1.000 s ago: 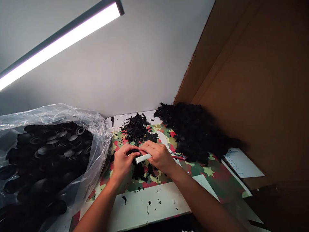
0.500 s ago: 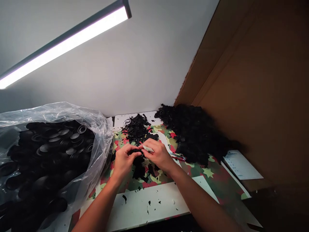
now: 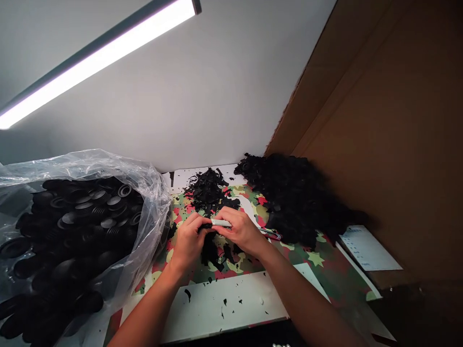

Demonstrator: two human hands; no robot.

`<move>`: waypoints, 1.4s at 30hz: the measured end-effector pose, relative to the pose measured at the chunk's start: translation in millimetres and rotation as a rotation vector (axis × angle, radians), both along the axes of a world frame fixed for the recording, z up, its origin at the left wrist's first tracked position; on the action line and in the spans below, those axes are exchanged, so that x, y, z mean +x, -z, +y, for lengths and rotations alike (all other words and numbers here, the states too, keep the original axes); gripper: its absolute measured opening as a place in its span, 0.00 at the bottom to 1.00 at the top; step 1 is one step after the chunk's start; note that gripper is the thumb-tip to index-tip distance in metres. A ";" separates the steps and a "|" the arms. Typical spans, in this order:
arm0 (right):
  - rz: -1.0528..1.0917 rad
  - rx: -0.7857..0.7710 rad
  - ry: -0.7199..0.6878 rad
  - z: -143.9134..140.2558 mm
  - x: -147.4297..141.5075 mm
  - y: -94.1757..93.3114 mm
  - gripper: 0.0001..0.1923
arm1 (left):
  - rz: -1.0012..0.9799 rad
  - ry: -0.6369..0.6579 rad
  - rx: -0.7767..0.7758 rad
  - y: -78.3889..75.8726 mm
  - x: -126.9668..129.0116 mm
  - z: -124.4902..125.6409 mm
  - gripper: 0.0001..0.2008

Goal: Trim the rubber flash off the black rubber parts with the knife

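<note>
My left hand (image 3: 188, 241) pinches a small black rubber part (image 3: 205, 226) over the camouflage-patterned mat (image 3: 325, 255). My right hand (image 3: 240, 231) grips a white-handled cutting tool (image 3: 221, 223), its tip against the black part. Both hands meet at the middle of the mat. Black trimmings (image 3: 213, 250) lie under and in front of the hands.
A clear plastic bag (image 3: 90, 164) full of black round rubber parts (image 3: 72, 226) sits at the left. A trimmings pile (image 3: 208, 190) and a larger black heap (image 3: 296, 197) lie behind. Brown cardboard wall (image 3: 390, 144) stands at right, a printed paper sheet (image 3: 369, 248) beside it, a white board (image 3: 224, 303) near me.
The white tool has turned in my right hand from pointing left and down to lying across the top of the black part. Both hands shifted slightly right and up.
</note>
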State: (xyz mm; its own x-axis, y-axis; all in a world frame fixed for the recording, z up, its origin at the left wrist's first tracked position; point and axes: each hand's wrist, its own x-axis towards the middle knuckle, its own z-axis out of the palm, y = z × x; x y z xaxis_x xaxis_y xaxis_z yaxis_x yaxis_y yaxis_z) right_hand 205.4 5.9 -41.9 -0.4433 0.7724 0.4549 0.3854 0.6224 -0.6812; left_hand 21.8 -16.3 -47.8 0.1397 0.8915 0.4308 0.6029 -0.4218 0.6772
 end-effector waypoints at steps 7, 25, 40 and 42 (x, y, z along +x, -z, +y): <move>0.071 -0.210 -0.016 -6.1 -10.3 4.5 0.07 | 0.066 0.002 0.100 5.3 -1.5 0.6 0.13; 0.068 -0.211 -0.021 -1.0 -6.1 -5.2 0.08 | 0.159 0.035 0.128 10.3 -2.9 1.6 0.12; 0.287 -0.374 0.188 3.2 2.0 2.7 0.04 | -0.474 -0.085 -0.318 -11.1 -8.0 8.1 0.08; 0.315 -0.381 0.244 8.6 7.5 6.3 0.06 | -0.550 -0.072 -0.360 -12.0 -6.3 8.4 0.09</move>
